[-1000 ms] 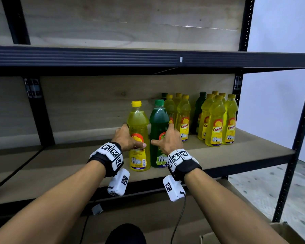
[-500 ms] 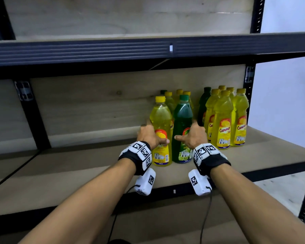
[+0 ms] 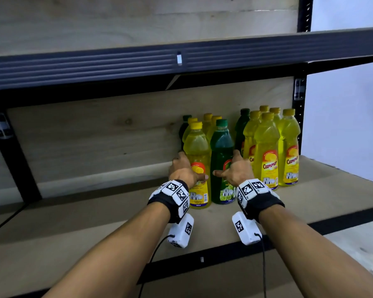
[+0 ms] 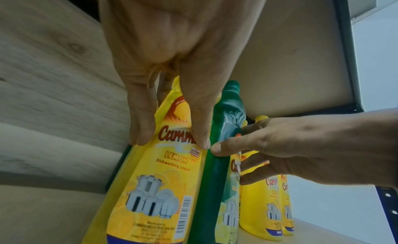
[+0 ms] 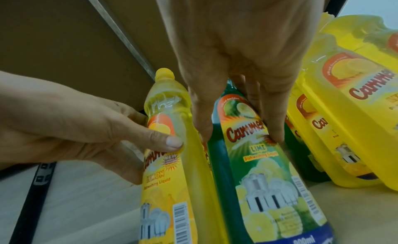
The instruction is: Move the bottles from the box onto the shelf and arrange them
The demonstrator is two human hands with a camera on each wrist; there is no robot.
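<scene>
My head camera looks forward and slightly down at the wooden shelf board point(image 3: 95, 229) from arm's reach. Both wrist cameras sit close, looking up along the fingers; each shares the yellow lemon bottle point(image 4: 155, 188) and green lime bottle point(image 5: 264, 179).

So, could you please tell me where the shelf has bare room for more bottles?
Free: the shelf board left of the yellow bottle in the left hand, and the front strip. Crowded: the right end, where the green bottle nearly meets the yellow cluster.
</scene>
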